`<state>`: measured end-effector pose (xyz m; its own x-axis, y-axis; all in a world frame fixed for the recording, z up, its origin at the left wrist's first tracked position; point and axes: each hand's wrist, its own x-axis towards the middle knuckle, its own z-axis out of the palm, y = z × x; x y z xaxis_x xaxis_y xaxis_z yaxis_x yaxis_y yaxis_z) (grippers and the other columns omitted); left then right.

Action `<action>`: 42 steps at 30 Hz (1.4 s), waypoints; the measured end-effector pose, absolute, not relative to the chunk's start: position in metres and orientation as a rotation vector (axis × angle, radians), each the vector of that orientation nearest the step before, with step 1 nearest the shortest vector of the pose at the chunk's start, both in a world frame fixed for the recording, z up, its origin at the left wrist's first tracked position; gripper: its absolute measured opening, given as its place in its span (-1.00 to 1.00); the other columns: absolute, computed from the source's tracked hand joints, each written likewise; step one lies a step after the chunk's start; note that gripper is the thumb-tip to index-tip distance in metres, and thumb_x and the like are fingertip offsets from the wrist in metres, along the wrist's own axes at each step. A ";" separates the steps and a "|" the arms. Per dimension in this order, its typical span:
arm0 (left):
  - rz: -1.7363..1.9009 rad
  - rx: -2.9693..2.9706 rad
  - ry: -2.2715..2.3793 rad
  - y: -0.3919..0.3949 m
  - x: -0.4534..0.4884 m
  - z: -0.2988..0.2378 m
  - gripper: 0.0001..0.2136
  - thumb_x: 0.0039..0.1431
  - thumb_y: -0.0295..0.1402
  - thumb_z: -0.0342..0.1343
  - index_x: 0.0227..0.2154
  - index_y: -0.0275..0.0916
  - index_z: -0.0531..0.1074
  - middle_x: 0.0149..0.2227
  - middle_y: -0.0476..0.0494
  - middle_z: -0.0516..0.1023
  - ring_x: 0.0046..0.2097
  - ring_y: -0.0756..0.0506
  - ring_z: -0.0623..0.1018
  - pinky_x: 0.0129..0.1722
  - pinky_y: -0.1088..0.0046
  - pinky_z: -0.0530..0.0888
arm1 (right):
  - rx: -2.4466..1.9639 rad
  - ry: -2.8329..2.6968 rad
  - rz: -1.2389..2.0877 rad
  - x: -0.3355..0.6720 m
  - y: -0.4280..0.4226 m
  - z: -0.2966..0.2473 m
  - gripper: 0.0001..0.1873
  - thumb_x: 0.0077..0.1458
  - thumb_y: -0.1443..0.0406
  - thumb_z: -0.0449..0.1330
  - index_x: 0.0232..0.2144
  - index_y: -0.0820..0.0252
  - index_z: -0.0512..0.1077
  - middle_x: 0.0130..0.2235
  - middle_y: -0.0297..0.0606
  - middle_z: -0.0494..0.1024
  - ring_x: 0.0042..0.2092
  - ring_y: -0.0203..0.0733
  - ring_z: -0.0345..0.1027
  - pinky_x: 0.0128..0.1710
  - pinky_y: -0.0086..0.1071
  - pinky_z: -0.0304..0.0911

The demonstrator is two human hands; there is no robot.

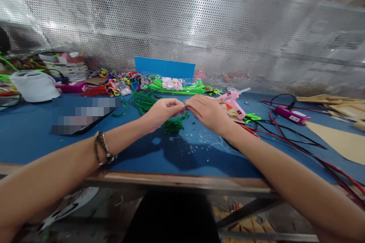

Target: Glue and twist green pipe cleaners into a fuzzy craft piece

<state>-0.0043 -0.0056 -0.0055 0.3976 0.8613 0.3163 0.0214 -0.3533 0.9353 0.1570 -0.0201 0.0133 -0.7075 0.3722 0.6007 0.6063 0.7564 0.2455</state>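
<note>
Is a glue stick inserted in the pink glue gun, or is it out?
Inserted, it appears: a pale stick juts from the upper end of the pink glue gun. How deep it goes is hidden.

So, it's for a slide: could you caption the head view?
Left hand and right hand close together by a green clump on the table, a glue gun to the right.

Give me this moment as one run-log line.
left hand: fingertips pinched | right hand: fingers bent, beside left fingertips | grip contents: unclear | below: dark-green fuzzy clump | right side: pink glue gun
</note>
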 end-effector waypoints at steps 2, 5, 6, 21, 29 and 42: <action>1.065 1.679 0.785 -0.005 -0.005 -0.005 -0.88 -0.13 -0.35 0.03 -0.63 -0.30 0.29 -0.61 0.04 0.28 -0.57 0.12 0.23 -0.55 0.58 0.19 | -0.758 -2.488 -0.719 0.159 -0.018 0.013 -0.75 0.12 0.40 -0.16 -0.37 0.28 0.32 -0.38 -0.17 0.37 -0.32 -0.23 0.19 -0.31 -0.34 0.11; 0.980 1.824 0.843 -0.002 -0.007 -0.004 -0.85 -0.08 -0.29 -0.02 -0.57 -0.29 0.29 -0.58 0.02 0.28 -0.55 0.09 0.25 -0.53 0.56 0.20 | -0.764 -2.511 -0.689 0.161 -0.016 0.014 -0.75 0.12 0.39 -0.15 -0.36 0.26 0.32 -0.37 -0.18 0.37 -0.31 -0.23 0.19 -0.30 -0.34 0.11; 0.930 1.956 0.877 0.000 -0.009 -0.004 -0.82 -0.07 -0.26 -0.03 -0.53 -0.29 0.31 -0.56 0.01 0.29 -0.53 0.07 0.26 -0.52 0.55 0.21 | -0.765 -2.492 -0.620 0.162 -0.015 0.014 -0.77 0.12 0.38 -0.14 -0.38 0.24 0.32 -0.38 -0.20 0.38 -0.31 -0.24 0.20 -0.30 -0.35 0.12; 0.453 2.591 0.686 0.012 -0.027 0.001 -0.65 -0.13 -0.24 0.09 -0.22 -0.24 0.35 -0.27 -0.06 0.36 -0.26 -0.02 0.35 -0.35 0.59 0.28 | -0.837 -2.340 0.200 0.157 -0.015 0.004 -0.91 -0.06 0.36 0.09 -0.51 0.25 0.39 -0.49 -0.33 0.36 -0.43 -0.36 0.21 -0.40 -0.45 0.15; 0.483 2.445 0.671 0.014 -0.026 -0.002 -0.61 -0.14 -0.30 0.09 -0.16 -0.24 0.33 -0.22 -0.05 0.39 -0.26 -0.01 0.36 -0.33 0.60 0.26 | -0.756 -2.337 0.122 0.156 -0.021 0.007 -0.89 -0.03 0.37 0.06 -0.37 0.22 0.34 -0.42 -0.31 0.37 -0.42 -0.37 0.21 -0.40 -0.46 0.18; 0.480 2.446 0.649 0.018 -0.029 -0.004 -0.68 -0.12 -0.30 0.08 -0.23 -0.26 0.36 -0.32 0.00 0.38 -0.32 0.02 0.35 -0.37 0.63 0.25 | -0.705 -2.501 -0.094 0.158 -0.016 -0.001 -0.84 0.01 0.32 0.04 -0.31 0.23 0.32 -0.31 -0.23 0.35 -0.31 -0.30 0.23 -0.27 -0.38 0.17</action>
